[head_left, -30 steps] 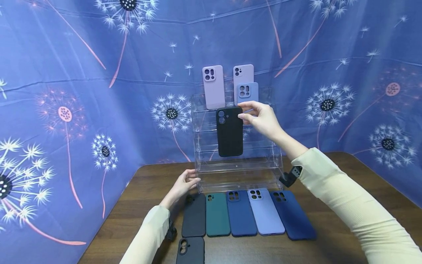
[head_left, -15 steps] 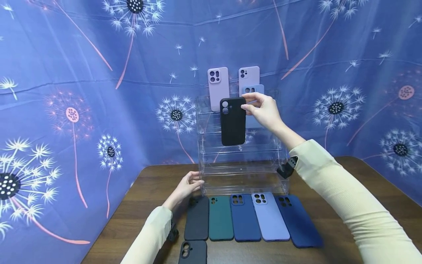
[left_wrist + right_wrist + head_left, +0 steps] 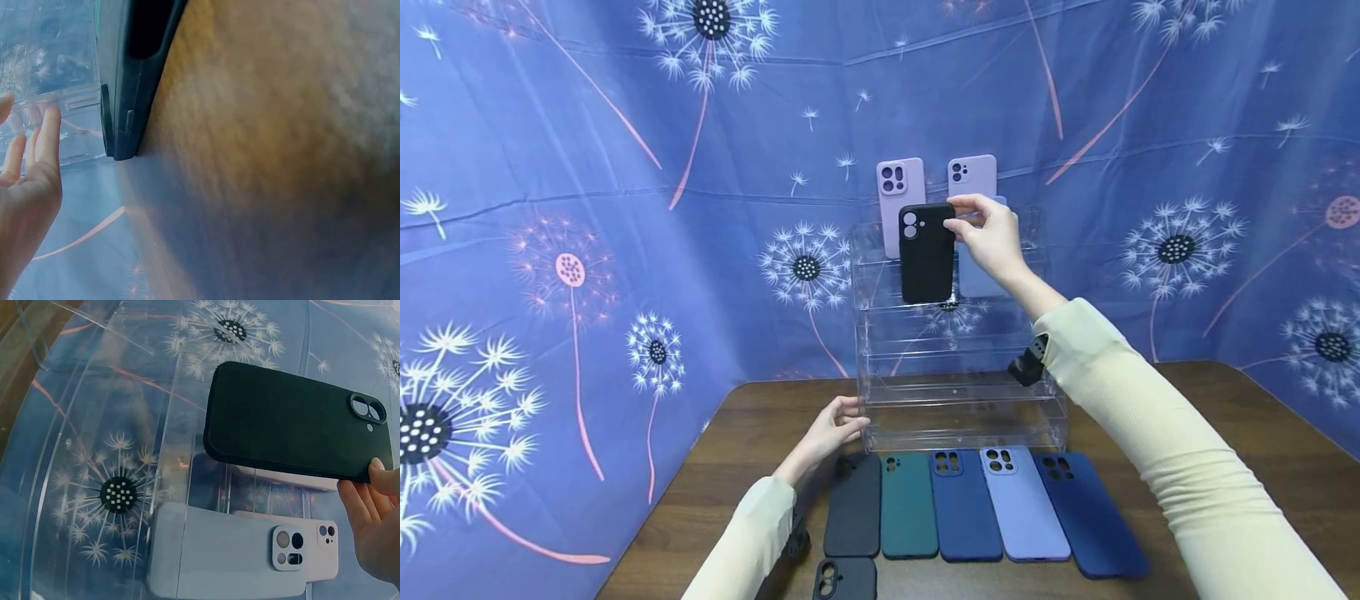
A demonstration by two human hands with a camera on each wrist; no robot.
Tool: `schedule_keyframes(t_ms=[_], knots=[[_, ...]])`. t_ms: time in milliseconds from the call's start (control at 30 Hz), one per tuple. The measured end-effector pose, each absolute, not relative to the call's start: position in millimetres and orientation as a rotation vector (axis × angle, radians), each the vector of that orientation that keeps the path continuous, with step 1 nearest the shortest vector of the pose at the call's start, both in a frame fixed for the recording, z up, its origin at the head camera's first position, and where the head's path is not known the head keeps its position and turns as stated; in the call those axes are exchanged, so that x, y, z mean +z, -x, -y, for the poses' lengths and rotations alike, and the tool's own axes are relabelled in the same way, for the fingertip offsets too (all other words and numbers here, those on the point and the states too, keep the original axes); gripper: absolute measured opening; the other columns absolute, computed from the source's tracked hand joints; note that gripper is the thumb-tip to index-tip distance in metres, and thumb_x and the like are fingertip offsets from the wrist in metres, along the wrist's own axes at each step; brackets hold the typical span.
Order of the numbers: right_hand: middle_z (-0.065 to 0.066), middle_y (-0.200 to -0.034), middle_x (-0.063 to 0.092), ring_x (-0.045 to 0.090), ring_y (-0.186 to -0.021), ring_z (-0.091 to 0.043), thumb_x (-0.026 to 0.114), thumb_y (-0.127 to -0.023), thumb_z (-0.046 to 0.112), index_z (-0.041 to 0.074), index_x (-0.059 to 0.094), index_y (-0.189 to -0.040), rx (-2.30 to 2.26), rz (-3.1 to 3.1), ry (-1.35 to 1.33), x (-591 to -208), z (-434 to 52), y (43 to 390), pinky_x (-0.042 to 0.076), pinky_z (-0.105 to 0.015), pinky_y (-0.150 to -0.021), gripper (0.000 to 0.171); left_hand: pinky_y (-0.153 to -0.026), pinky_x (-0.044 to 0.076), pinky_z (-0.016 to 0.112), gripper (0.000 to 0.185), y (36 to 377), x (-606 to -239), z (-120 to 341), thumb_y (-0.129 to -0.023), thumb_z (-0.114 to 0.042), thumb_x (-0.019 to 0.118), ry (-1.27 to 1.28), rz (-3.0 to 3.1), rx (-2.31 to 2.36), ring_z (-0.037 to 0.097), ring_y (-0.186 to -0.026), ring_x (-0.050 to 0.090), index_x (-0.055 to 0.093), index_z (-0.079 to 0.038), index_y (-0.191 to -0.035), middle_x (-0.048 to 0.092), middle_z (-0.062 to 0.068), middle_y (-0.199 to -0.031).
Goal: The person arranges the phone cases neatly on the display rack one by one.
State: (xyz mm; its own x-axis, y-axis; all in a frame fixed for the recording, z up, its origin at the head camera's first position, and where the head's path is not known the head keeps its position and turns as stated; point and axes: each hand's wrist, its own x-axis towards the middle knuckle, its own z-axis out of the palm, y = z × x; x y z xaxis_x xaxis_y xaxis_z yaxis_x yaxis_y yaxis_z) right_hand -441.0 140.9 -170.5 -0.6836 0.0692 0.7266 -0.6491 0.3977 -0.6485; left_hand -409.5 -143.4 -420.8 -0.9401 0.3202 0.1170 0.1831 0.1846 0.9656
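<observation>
My right hand [image 3: 992,237] pinches a black phone case [image 3: 927,254] by its upper right edge, thumb in front. The case is upright in the air in front of a clear stepped display rack [image 3: 955,396]. In the right wrist view, the black phone case [image 3: 294,422] appears apart from the light blue phone case [image 3: 231,553] standing on the rack. That light blue case is partly behind my right hand in the head view. Low at the rack's left side, my left hand [image 3: 826,433] touches it with fairly straight fingers, also visible in the left wrist view.
Two lilac phone cases [image 3: 901,208] stand on the rack's top tier. On the wooden table [image 3: 730,467] before the rack lies a row of cases: black [image 3: 853,508], green [image 3: 910,508], and blue ones. Another black case [image 3: 846,579] lies nearer. A dandelion-print cloth [image 3: 760,125] hangs behind.
My right hand has raised the black phone case from the rack's middle height towards its upper tiers. My left hand stays at the rack's left side. The head view has shifted slightly.
</observation>
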Motion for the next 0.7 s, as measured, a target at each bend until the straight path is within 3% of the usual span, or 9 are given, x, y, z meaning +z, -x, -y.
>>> schedule_keyframes(t_ms=[367, 700], knots=[[-0.009, -0.092, 0.064, 0.059, -0.071, -0.002, 0.064, -0.078, 0.009, 0.008, 0.062, -0.105, 1.255, 1.900, -0.447, -167.7, -133.1, 461.6, 0.050, -0.015, -0.065, 0.027, -0.085, 0.049, 0.033, 0.055, 410.9, -423.8, 143.7, -0.081, -0.022, 0.062, -0.526, -2.309, 1.895, 0.013, -0.091, 0.054, 0.037, 0.002, -0.123, 0.041, 0.028, -0.119], [-0.010, -0.095, 0.066, 0.063, -0.084, -0.020, 0.066, -0.077, 0.012, 0.011, 0.064, -0.105, 1.221, 1.911, -0.410, -176.5, -123.2, 482.4, 0.050, -0.024, -0.076, 0.028, -0.083, 0.050, 0.030, 0.051, 411.7, -425.0, 146.1, -0.082, -0.021, 0.062, -0.527, -2.314, 1.888, 0.018, -0.094, 0.055, 0.039, 0.001, -0.121, 0.044, 0.024, -0.115]])
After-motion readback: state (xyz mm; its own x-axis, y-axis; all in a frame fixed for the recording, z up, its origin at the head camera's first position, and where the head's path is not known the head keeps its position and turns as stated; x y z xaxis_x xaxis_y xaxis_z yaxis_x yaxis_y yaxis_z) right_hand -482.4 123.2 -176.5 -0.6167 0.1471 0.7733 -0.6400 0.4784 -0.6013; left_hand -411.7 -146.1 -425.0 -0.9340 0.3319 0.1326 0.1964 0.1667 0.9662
